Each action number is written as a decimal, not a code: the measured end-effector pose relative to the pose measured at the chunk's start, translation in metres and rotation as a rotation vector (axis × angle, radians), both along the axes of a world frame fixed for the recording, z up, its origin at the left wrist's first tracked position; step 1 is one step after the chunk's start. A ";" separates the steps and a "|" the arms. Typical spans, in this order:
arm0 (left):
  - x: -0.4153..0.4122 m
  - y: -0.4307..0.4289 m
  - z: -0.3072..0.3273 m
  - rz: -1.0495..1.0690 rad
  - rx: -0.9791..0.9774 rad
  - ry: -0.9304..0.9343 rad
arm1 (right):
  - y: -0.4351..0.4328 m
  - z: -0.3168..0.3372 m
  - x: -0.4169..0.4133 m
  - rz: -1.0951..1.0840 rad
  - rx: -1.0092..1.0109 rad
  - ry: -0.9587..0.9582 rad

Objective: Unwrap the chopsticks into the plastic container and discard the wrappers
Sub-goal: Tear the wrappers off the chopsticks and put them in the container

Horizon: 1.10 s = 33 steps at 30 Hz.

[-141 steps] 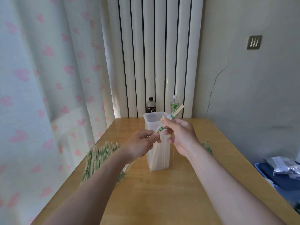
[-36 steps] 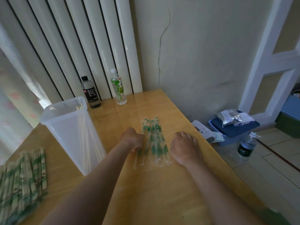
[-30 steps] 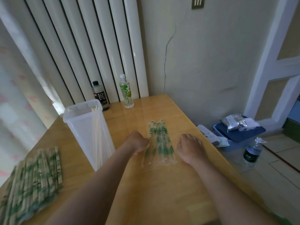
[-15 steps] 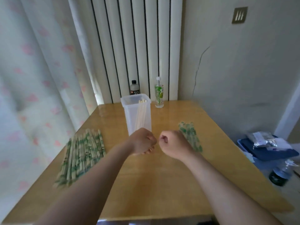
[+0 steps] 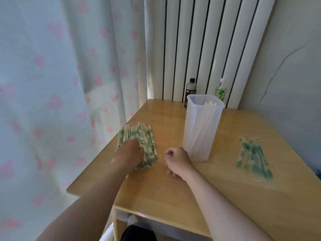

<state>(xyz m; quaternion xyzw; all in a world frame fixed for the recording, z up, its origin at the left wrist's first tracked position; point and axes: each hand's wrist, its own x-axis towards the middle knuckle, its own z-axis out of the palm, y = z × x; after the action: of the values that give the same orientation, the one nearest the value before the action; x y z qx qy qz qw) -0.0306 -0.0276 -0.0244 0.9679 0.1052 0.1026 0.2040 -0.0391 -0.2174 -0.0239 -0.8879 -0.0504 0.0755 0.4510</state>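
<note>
A pile of wrapped chopsticks (image 5: 139, 139) in green-and-white sleeves lies at the table's left edge. My left hand (image 5: 129, 153) rests on the near end of that pile; its fingers are hidden under the back of the hand. My right hand (image 5: 177, 160) sits on the table just right of the pile, fingers curled into a fist with nothing in it. Behind it stands the tall translucent plastic container (image 5: 201, 134), with bare chopsticks (image 5: 210, 103) upright inside. Several empty clear wrappers (image 5: 251, 157) with green print lie on the table's right side.
A dark soda bottle (image 5: 191, 90) and a green-labelled bottle (image 5: 221, 92) stand at the back of the wooden table (image 5: 173, 193), against a white radiator. A heart-patterned curtain hangs on the left. The table's near edge is close below my forearms.
Both hands have left the empty wrappers on the right. The view has swung left, and my left hand has gone onto the pile of wrapped chopsticks. My right hand stays curled.
</note>
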 end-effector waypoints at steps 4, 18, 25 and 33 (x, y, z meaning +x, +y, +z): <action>0.006 0.008 -0.018 -0.008 -0.001 0.031 | 0.012 -0.013 0.012 -0.068 0.021 -0.015; 0.024 0.016 -0.020 -0.027 0.025 0.141 | 0.022 -0.017 0.031 -0.051 0.011 0.133; 0.026 0.018 -0.019 -0.041 0.010 0.183 | 0.041 -0.014 0.049 -0.056 0.062 0.107; 0.029 0.023 -0.019 -0.058 0.012 0.211 | 0.041 -0.017 0.051 -0.092 0.107 0.161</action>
<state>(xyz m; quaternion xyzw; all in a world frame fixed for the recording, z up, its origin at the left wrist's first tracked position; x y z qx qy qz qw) -0.0020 -0.0049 -0.0433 0.9772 0.0975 -0.0051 0.1888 0.0124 -0.1759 -0.0406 -0.8551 0.0227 0.1229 0.5031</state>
